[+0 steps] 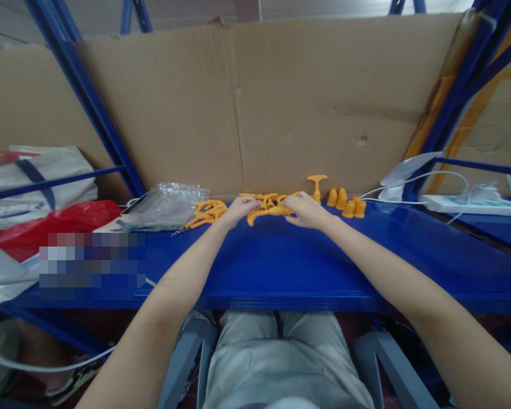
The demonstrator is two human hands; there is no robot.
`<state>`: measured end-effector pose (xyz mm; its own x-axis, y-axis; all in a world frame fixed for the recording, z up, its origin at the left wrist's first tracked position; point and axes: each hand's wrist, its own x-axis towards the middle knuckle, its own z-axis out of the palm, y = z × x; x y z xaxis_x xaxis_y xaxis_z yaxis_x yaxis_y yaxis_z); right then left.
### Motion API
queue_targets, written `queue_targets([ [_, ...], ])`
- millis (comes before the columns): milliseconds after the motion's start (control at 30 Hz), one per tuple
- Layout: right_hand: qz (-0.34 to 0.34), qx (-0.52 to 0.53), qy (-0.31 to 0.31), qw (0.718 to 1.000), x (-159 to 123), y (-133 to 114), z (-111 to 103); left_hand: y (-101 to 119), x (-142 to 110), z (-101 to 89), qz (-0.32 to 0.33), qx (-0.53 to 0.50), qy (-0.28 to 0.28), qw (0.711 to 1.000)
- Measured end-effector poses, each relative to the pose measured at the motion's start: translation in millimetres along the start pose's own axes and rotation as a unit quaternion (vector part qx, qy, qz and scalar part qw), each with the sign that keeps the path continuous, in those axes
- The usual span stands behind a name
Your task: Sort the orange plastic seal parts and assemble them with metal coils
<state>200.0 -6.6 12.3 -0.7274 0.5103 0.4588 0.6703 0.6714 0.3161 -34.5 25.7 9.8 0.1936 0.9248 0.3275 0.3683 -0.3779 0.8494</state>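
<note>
My left hand (239,209) is closed at the left end of a group of yellow-orange plastic parts (270,210), its fingertips on them. At the right end of the same group, my right hand (305,210) has its fingers and thumb around the parts. Some of the pieces are curved and branched; their exact kind is too small to make out. Close by my left hand lies a pile of similar orange plastic pieces (206,213). Just beyond my right hand stands an orange T-shaped piece (317,187), with several orange cup-like pieces (342,199) to its right.
The blue shelf top (281,267) ends at a front edge above my lap. A tall cardboard sheet (302,102) closes off the back. Clear plastic bags (170,204) and a red bag (68,221) lie left; a white power strip (472,204) with cables is right.
</note>
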Motion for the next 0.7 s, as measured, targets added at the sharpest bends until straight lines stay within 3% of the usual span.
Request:
queue_targets([
  [133, -0.041, 0.015, 0.011, 0.999, -1.5, 4.3, 11.9, -12.7, 6.5, -15.6, -0.027, 0.137, 0.076, 0.987],
  [233, -0.022, 0.009, -0.017, 1.000, -3.1, 2.3, 12.9, -25.5, 6.7, -33.3, -0.001, 0.331, 0.159, 0.930],
  [300, -0.007, 0.008, -0.041, 0.999, -4.2, -0.1, 10.8, -35.0, 5.5, -44.0, -0.010, 0.420, 0.170, 0.891],
  [500, 0.050, 0.006, -0.102, 0.993, -5.3, -7.4, 2.7, -53.6, 5.6, -55.7, -0.097, 0.514, 0.055, 0.851],
  [700, 0.090, 0.005, -0.137, 0.986, -4.1, -12.1, -2.6, -47.6, 8.0, -54.7, -0.158, 0.560, -0.037, 0.812],
])
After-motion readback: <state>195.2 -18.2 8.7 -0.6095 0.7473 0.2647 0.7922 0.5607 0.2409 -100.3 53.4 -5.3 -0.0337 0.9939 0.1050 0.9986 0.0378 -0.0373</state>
